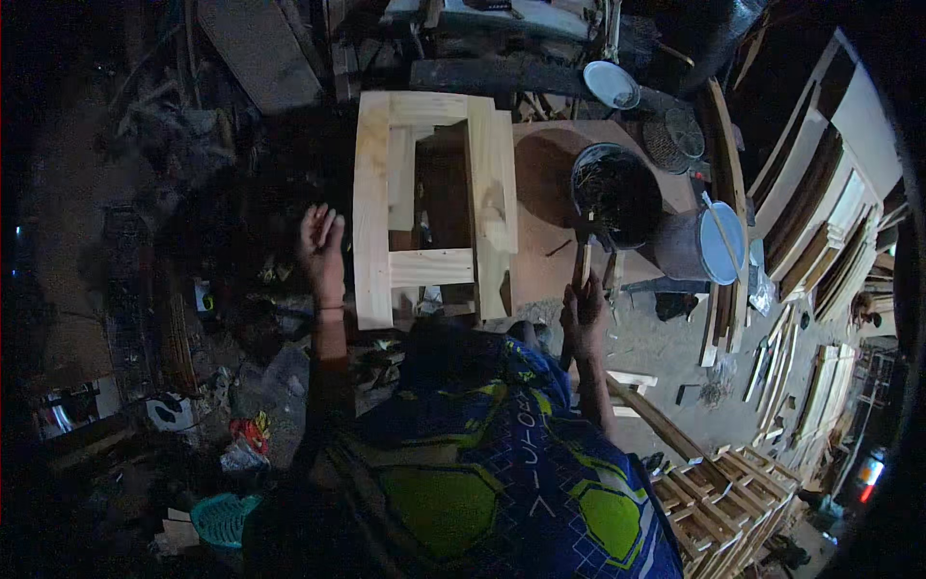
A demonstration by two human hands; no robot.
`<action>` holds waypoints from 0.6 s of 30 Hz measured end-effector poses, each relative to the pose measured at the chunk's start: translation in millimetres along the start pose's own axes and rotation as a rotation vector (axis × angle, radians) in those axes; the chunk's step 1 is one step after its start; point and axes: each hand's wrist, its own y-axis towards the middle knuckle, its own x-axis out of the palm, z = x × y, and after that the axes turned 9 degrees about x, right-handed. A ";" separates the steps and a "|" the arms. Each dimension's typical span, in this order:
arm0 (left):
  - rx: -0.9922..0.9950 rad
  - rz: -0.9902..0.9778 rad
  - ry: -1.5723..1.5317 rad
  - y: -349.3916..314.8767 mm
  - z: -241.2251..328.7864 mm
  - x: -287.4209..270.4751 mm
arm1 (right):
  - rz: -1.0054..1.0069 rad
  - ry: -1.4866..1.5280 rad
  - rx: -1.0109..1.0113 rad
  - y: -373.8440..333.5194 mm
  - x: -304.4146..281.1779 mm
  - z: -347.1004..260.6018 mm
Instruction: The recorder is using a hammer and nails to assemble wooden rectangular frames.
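My left hand (322, 241) is raised just left of a pale wooden frame (372, 212), its fingers loosely curled and apart, with nothing seen in them. The frame, made of planks around an open middle, rests on the work surface in front of me. My right hand (585, 314) is closed round the wooden handle of a hammer (585, 262). The hammer's dark head is hard to make out against the near rim of a round black bucket (617, 193). That bucket stands on a brown board (550, 261) right of the frame.
A white-topped bucket (721, 243) with a stick across it stands at the right. Beyond are a shallow bowl of small pieces (666, 145) and a white plate (611, 85). Stacked wooden boards (820, 212) lean at far right. Slatted wooden frames (723, 502) lie at lower right.
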 end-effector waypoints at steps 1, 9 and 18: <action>0.218 0.130 0.087 -6.9 3.3 -10.5 | -0.013 -0.015 0.002 -1.7 0.2 6.8; -0.026 -0.276 -0.036 -66.8 -39.4 17.0 | -0.179 0.200 0.027 -17.6 2.5 32.1; 0.073 -0.246 -0.356 -96.9 -106.8 22.4 | -0.165 0.228 0.124 -24.8 10.6 13.3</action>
